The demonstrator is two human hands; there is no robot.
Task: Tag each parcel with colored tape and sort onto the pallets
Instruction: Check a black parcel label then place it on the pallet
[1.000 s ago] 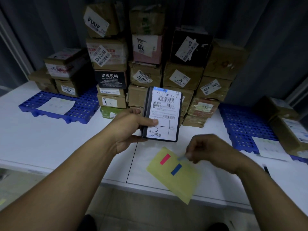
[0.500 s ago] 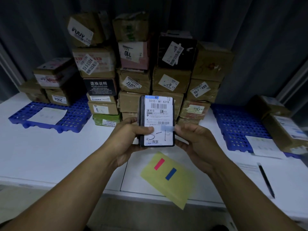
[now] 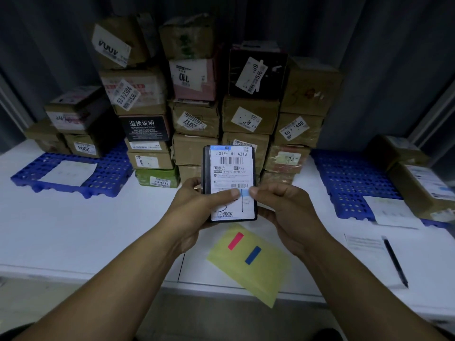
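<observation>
I hold a small black parcel (image 3: 230,168) with a white shipping label upright above the table's front edge. My left hand (image 3: 197,205) grips its left side, thumb across the label. My right hand (image 3: 283,207) grips the right side, its thumb pressing a pale blue strip of tape (image 3: 245,193) onto the label. Below the parcel lies a yellow sheet (image 3: 261,271) carrying a red tape strip (image 3: 235,240) and a blue tape strip (image 3: 253,255). A blue pallet (image 3: 105,173) sits at the left and another blue pallet (image 3: 344,173) at the right.
A tall stack of cardboard parcels (image 3: 197,114) fills the back centre. Several boxes (image 3: 73,124) stand on the left pallet, two boxes (image 3: 418,178) on the right one. White papers lie on both pallets. A black pen (image 3: 395,260) rests on a paper at right.
My right hand left the yellow sheet with a blue strip, came up to the parcel and now presses the strip on the label. The left hand keeps its hold.
</observation>
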